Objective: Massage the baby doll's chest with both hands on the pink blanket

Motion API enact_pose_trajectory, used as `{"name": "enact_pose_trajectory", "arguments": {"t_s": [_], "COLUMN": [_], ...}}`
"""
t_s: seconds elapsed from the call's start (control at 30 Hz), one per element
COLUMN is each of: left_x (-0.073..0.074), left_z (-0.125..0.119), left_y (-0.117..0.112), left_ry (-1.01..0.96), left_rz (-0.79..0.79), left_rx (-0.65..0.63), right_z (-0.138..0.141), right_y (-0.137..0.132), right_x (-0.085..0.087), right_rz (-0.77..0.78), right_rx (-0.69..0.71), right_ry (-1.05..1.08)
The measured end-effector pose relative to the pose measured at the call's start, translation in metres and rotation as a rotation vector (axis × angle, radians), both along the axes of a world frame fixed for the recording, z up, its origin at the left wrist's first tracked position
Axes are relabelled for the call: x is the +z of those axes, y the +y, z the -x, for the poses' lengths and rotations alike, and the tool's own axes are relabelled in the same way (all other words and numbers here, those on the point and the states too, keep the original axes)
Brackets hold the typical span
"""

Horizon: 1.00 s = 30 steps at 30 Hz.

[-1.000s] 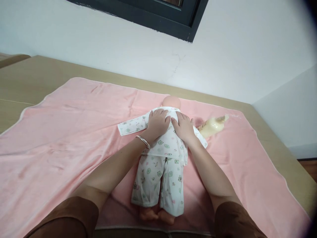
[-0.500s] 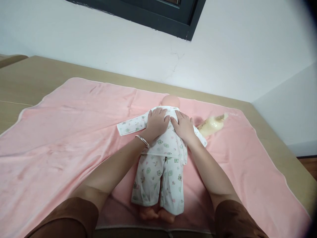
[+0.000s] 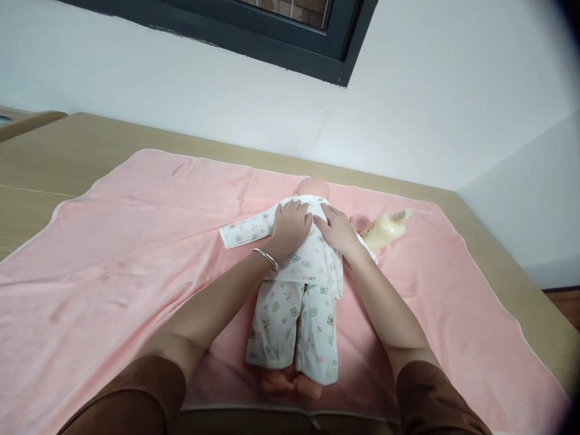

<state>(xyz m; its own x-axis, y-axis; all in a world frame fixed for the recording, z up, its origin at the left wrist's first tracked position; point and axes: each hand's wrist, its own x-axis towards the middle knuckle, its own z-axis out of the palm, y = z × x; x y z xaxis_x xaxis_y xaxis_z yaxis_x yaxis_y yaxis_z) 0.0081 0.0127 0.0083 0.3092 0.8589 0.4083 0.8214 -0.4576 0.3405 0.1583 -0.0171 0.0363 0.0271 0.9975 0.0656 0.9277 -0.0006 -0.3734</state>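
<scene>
A baby doll [image 3: 312, 187] in a white patterned top [image 3: 308, 263] and matching trousers [image 3: 274, 320] lies face down, its head at the far end and its bare feet towards me. My left hand [image 3: 291, 225] rests flat on the left of its upper back, fingers stretched out. Opposite it, my right hand [image 3: 336, 228] lies open on the right of the upper back, the two thumbs close together. One doll sleeve [image 3: 244, 231] spreads out to the left; the other is partly hidden behind my right forearm.
A pink blanket [image 3: 149, 241] with some creases is spread under the doll on a wooden table [image 3: 118, 132]. Right of the doll lies a glossy cream-coloured bottle-like item [image 3: 390, 231]. A white wall [image 3: 408, 90] and a dark window frame [image 3: 272, 51] rise behind the table.
The view has shifted slightly, showing more of the window. Both hands stay on the doll's upper back, and the doll lies as before.
</scene>
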Motion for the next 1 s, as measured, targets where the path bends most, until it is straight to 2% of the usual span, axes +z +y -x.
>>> {"name": "enact_pose_trajectory", "arguments": {"t_s": [0.1, 0.2, 0.3, 0.43, 0.53, 0.67, 0.77, 0.87, 1.0], "left_x": [0.005, 0.007, 0.002, -0.004, -0.001, 0.005, 0.003, -0.003, -0.007], "left_z": [0.0, -0.002, -0.002, 0.0, 0.001, 0.001, 0.0, 0.0, 0.001], "left_y": [-0.008, -0.011, -0.006, 0.006, 0.005, -0.005, -0.007, -0.001, 0.007], "left_ry": [0.073, 0.09, 0.039, -0.022, -0.013, 0.03, 0.018, -0.041, -0.036], "left_rz": [-0.075, -0.086, -0.074, -0.045, -0.053, -0.115, -0.108, -0.085, -0.073], "left_rx": [-0.009, 0.023, 0.066, 0.019, -0.01, -0.044, -0.015, 0.022, -0.001], "right_z": [0.012, 0.021, 0.016, 0.003, 0.005, 0.019, 0.022, 0.014, 0.004], "right_y": [-0.015, -0.023, -0.015, 0.002, 0.0, -0.019, -0.024, -0.014, 0.0], "right_x": [0.006, 0.007, 0.003, -0.004, -0.003, 0.004, 0.007, 0.004, -0.001], "right_rz": [-0.09, -0.164, -0.121, -0.056, -0.057, -0.077, -0.093, -0.041, 0.028], "right_rx": [-0.014, -0.045, -0.05, -0.053, -0.055, -0.027, 0.01, 0.02, -0.017], "right_ry": [-0.172, -0.328, -0.254, -0.09, -0.117, -0.225, -0.266, -0.203, -0.119]}}
